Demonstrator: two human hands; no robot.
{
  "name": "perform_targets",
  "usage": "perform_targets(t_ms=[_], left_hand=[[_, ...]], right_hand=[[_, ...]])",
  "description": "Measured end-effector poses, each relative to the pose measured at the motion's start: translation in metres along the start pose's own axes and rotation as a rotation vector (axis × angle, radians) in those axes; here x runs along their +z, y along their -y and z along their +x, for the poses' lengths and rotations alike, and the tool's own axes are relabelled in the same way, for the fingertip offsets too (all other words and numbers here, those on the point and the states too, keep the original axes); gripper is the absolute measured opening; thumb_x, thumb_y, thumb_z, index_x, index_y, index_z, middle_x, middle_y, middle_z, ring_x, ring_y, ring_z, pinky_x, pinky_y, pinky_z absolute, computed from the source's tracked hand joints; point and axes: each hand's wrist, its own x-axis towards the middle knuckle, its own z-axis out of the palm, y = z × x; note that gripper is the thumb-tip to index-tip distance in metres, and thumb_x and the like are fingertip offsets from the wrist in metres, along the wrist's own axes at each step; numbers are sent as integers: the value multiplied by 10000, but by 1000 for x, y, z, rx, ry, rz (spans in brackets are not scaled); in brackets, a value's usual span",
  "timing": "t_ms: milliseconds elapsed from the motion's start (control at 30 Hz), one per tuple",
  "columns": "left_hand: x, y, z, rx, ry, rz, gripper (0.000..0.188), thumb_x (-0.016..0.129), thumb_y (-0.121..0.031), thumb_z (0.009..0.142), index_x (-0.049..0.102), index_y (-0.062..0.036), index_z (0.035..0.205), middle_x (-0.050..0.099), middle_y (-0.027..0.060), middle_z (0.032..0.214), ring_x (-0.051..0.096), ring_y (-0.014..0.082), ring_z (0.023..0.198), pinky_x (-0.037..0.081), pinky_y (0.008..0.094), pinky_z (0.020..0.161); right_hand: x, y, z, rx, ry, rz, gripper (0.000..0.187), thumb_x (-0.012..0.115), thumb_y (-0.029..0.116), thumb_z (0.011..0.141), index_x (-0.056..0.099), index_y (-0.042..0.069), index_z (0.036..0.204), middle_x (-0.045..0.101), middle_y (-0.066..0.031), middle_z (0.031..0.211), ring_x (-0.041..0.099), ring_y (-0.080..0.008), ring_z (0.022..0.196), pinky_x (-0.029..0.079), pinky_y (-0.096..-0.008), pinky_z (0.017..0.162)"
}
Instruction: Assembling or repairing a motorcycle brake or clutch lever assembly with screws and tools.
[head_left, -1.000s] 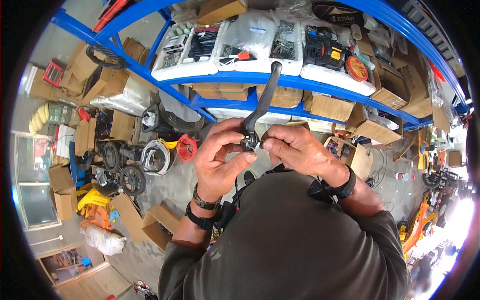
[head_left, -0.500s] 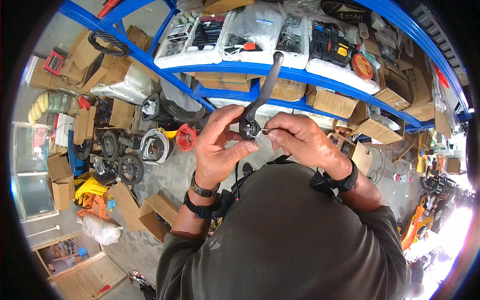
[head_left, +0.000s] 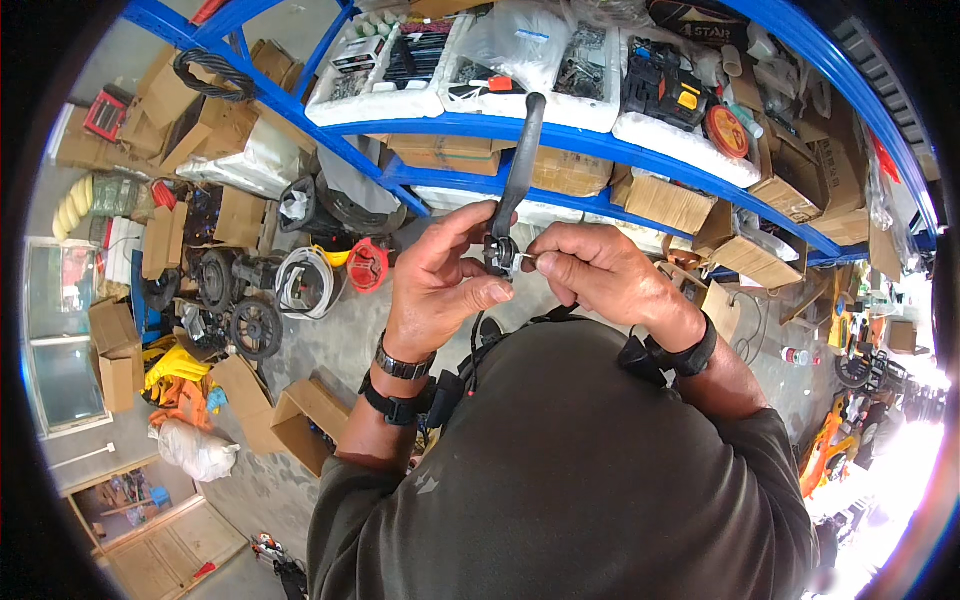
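Observation:
In front of my chest, my left hand [head_left: 440, 275] grips the clamp end of a black brake lever [head_left: 519, 165], thumb below and fingers behind it. The lever's long blade points up and away, its rounded tip overlapping the shelf edge. My right hand [head_left: 600, 270] is closed in a pinch on a thin metal piece [head_left: 526, 256] that reaches to the lever's clamp end. Most of that piece is hidden by the fingers, so its kind does not show. A thin black cord hangs below the left hand.
A blue shelf rack [head_left: 440, 124] stands ahead, holding white foam trays of small parts, a black tool case [head_left: 665, 90] and cardboard boxes [head_left: 655, 205]. Wheels [head_left: 257, 328], a coiled white hose [head_left: 305, 283], a red round part [head_left: 367, 265] and an opened carton [head_left: 305, 420] lie on the left floor.
The lever's blade has swung a little left and stands more upright. Both hands keep their grip, with the right pinch still at the clamp end.

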Motion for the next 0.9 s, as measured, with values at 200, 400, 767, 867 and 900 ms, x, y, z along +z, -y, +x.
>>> perform_targets(t_ms=[200, 400, 767, 867, 900], left_hand=[[2, 2, -1, 19, 33, -69, 686, 777, -31, 771, 450, 30, 1371, 539, 139, 1300, 588, 200, 1067, 574, 302, 795], [4, 4, -1, 39, -3, -77, 615, 742, -61, 818, 468, 27, 1362, 509, 174, 1352, 596, 180, 1044, 587, 304, 766], [0, 17, -7, -39, -73, -169, 506, 604, -375, 940, 545, 8, 1267, 638, 203, 1168, 677, 238, 910, 585, 327, 650], [-1, 19, -8, -90, -52, -270, 528, 581, -407, 946, 535, 12, 1265, 656, 193, 1088, 690, 273, 848, 564, 335, 596], [1, 18, -8, -103, -75, -298, 542, 571, -420, 948, 529, 19, 1262, 659, 188, 1045, 692, 290, 826, 553, 338, 577]], right_hand=[[-2, -7, 3, 21, 78, 21, 146, 532, 151, 979, 601, 28, 942, 490, -9, 610, 485, -81, 568, 412, -283, 528], [2, -3, 4, -364, -166, -461, 82, 630, 64, 895, 601, 7, 946, 583, -80, 719, 576, -201, 604, 460, -326, 570], [2, 16, 4, -428, -159, -591, 185, 653, 47, 855, 667, 22, 1038, 681, -142, 859, 673, -316, 770, 530, -369, 664], [6, 12, 5, -444, -205, -601, 200, 640, 41, 861, 656, 26, 1060, 681, -141, 860, 671, -325, 752, 528, -370, 649], [8, 10, 4, -480, -256, -601, 211, 631, 40, 867, 643, 29, 1077, 680, -141, 865, 670, -329, 744, 527, -371, 641]])
